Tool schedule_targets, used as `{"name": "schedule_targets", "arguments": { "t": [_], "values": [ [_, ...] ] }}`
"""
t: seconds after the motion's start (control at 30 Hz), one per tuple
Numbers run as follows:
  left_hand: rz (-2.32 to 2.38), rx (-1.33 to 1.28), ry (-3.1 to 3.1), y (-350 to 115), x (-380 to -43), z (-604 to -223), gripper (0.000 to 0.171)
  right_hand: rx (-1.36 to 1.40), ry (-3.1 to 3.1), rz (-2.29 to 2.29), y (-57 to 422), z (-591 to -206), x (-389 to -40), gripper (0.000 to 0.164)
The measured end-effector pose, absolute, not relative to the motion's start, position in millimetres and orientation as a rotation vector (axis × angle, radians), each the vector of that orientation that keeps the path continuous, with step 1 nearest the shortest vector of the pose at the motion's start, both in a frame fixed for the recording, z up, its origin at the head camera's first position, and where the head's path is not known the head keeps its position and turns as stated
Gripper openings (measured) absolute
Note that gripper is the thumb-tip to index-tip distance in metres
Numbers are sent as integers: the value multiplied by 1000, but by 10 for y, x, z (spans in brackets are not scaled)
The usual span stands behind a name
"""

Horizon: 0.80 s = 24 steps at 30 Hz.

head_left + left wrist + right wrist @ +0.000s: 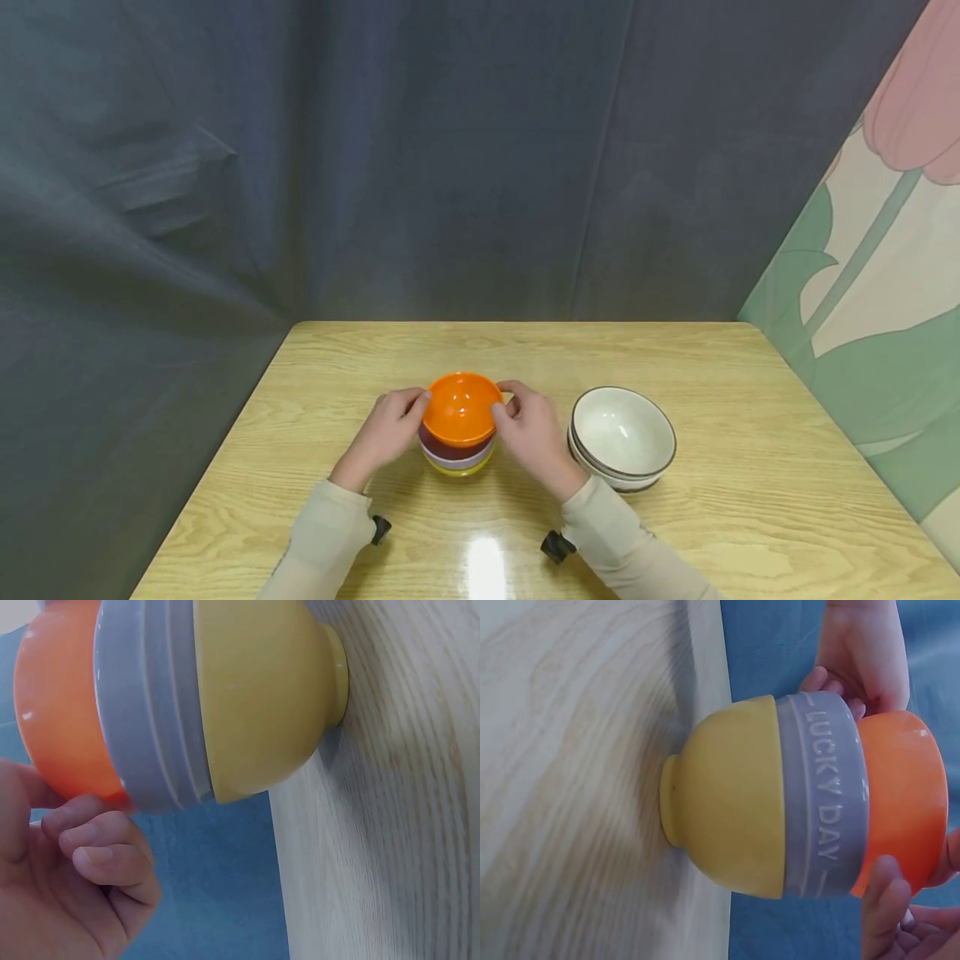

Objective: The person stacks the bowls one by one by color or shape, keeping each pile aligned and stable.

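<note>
An orange bowl sits partly inside a lavender bowl, which has raised "LUCKY DAY" lettering. The lavender one nests in a yellow bowl whose foot stands on the table. At the orange bowl's left side, my left hand pinches the rim between thumb and fingers. My right hand grips the opposite side of the same rim. The lower part of the orange bowl is hidden inside the lavender one.
To the right of my right hand stands a stack of white bowls with dark rims. Light wood forms the table. A dark cloth hangs behind it, and a flower-patterned surface borders the right side.
</note>
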<state>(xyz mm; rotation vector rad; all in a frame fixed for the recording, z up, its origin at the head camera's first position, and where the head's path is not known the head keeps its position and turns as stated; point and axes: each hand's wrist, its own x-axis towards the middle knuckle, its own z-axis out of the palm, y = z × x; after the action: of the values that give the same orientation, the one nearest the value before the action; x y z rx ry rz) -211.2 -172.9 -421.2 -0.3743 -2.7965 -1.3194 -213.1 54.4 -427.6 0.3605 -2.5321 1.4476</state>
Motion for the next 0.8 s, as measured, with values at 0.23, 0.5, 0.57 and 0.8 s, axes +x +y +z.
{"name": "schedule_targets", "arguments": {
  "t": [0.23, 0.5, 0.57, 0.8],
  "values": [
    [-1324, -346, -2813, -1721, -2094, -4224, 29, 391, -2569, 1435, 520, -4311, -2111, 32],
    [-1312, -304, -2852, -1720, -2074, -4269, 33, 412, -2585, 1416, 501, -4369, -2096, 31],
    [-1294, -301, -2846, -1713, -2070, -4286, 33, 418, -2584, 1400, 493, -4386, -2090, 32],
    [-1241, -281, -2828, -1676, -2051, -4309, 31, 408, -2590, 1337, 476, -4410, -2086, 32]
  ]
}}
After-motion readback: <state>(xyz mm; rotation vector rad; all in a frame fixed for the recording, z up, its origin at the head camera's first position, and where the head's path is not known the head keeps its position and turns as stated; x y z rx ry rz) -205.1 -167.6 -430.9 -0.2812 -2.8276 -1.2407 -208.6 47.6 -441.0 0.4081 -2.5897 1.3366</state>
